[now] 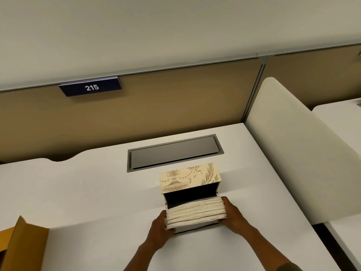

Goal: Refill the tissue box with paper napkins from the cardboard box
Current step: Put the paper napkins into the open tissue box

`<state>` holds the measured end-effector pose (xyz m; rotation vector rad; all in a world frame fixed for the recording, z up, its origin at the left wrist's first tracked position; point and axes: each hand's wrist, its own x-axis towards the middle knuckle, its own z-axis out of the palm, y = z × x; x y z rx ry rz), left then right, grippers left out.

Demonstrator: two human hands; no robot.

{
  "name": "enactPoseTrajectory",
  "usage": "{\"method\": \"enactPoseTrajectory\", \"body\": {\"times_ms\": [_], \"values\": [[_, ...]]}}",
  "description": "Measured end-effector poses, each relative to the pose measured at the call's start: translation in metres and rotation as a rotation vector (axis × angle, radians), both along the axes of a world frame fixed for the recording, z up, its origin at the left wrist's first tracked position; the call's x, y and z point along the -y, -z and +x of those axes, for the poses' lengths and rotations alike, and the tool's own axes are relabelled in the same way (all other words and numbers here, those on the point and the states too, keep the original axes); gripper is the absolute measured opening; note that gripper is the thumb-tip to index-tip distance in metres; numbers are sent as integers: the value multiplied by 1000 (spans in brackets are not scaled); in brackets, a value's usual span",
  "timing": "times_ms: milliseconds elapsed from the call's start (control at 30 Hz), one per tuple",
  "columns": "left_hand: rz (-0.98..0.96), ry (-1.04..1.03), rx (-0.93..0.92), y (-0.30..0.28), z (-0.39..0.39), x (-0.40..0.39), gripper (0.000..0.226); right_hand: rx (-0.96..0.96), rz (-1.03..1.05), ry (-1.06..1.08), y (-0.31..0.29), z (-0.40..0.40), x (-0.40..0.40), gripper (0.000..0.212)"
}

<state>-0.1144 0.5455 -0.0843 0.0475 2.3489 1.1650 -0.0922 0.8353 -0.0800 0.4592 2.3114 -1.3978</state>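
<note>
Tissue box [190, 179] sits open on the white desk [78, 192], just in front of the gray hatch [174, 151].

It is cream with gold swirls, its lid tipped up, dark inside. A thick white stack of paper napkins [195, 213] rests at its mouth. The left hand [161, 229] and right hand [231, 212] press the stack's two ends, fingers curled around it. The cardboard box [21, 243] is far left.

Bare forearms, an olive-green sleeve [287, 267] edge at the right elbow
</note>
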Motion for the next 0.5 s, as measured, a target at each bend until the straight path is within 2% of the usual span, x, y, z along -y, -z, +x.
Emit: {"method": "enactPoseTrajectory", "body": {"times_ms": [67,200,333,500], "values": [[49,-15,40,-3,-1,2,45,-12,49,-60,-6,1,-4,57],[142,-77,126,-8,-1,8,45,67,-14,-38,-13,0,-17,66],[222,-179,194,-18,0,5,28,136,-97,3,-18,-5,-20,64],[263,-292,281,-23,-3,-1,28,175,-219,111,-19,-13,-17,50]]}}
